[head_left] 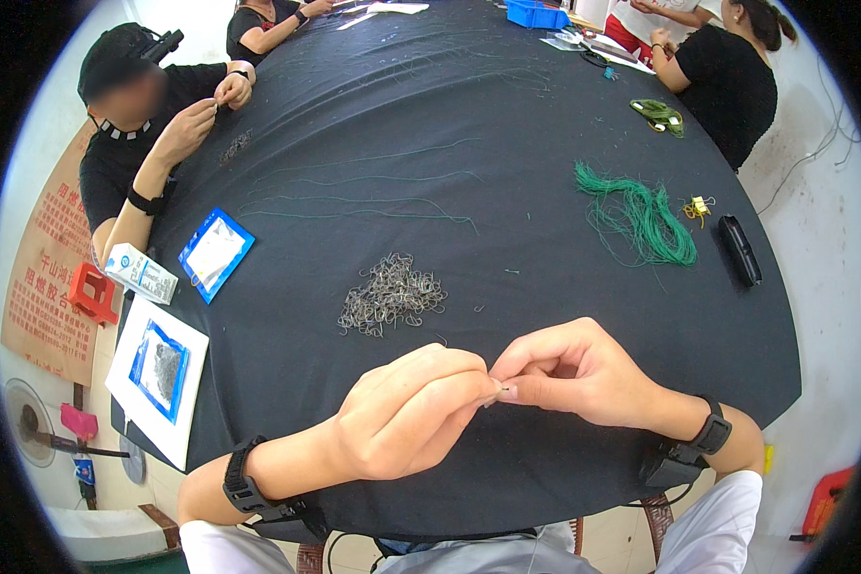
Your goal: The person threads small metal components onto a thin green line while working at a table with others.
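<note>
Pinching something tiny, too small to tell, between left hand (407, 416) and right hand (574, 373), each grip closed, fingertips meeting low centre for close work; hook pile (390, 295) just above within reach, green cord (641, 215) upper right, nothing between on black counter (507, 124)

Small hand-assembly workshop, not a home: several people sit around one big round table covered in black cloth (545, 287), each working small parts by hand. Work materials are spread over it: a pile of small metal hooks (390, 295) near the middle, a bundle of green cord (646, 215) toward the right edge, a blue parts bin (536, 13) at the far edge, blue-edged packets (215, 254) at the left edge. Bare pale floor, plastic stools (92, 292) around.
</note>
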Action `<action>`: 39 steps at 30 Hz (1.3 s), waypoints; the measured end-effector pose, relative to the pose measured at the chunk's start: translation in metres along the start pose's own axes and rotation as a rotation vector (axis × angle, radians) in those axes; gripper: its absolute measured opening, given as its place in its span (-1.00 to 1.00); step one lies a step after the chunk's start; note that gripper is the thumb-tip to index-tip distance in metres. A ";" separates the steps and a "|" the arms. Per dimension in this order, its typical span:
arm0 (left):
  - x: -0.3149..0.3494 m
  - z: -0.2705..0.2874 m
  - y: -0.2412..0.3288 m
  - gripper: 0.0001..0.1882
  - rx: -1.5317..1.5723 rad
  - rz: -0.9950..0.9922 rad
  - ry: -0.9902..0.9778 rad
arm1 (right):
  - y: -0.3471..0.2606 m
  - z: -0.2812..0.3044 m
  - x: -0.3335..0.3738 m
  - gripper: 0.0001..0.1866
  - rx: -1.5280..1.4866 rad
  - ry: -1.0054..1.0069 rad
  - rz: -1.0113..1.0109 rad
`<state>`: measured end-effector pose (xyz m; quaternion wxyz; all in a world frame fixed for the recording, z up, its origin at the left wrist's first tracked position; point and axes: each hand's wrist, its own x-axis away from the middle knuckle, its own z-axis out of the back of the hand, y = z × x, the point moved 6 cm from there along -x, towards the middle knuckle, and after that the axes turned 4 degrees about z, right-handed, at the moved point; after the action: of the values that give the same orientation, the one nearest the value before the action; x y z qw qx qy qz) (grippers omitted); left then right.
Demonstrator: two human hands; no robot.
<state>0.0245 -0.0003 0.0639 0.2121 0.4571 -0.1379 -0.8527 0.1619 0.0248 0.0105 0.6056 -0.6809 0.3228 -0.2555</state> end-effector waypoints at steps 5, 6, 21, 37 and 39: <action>0.000 -0.001 -0.003 -0.75 -0.016 0.029 0.009 | -0.011 -0.005 0.005 -0.89 0.256 0.043 0.098; 0.000 -0.001 -0.003 -0.75 -0.017 0.031 0.009 | -0.017 -0.006 0.007 -0.88 0.442 0.054 0.176; -0.002 -0.004 0.000 -0.78 -0.067 -0.004 -0.039 | -0.057 -0.006 0.019 -0.85 1.042 0.350 0.774; 0.000 -0.005 -0.009 -0.75 0.019 0.091 -0.037 | -0.029 0.011 0.004 -0.93 0.730 0.289 0.393; 0.000 -0.006 -0.009 -0.74 0.023 0.091 -0.036 | -0.028 0.012 0.003 -0.93 0.706 0.299 0.383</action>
<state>0.0269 0.0074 0.0566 0.2427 0.4373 -0.1721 -0.8487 0.1768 0.0319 0.0364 0.7847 -0.3151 0.4204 -0.3290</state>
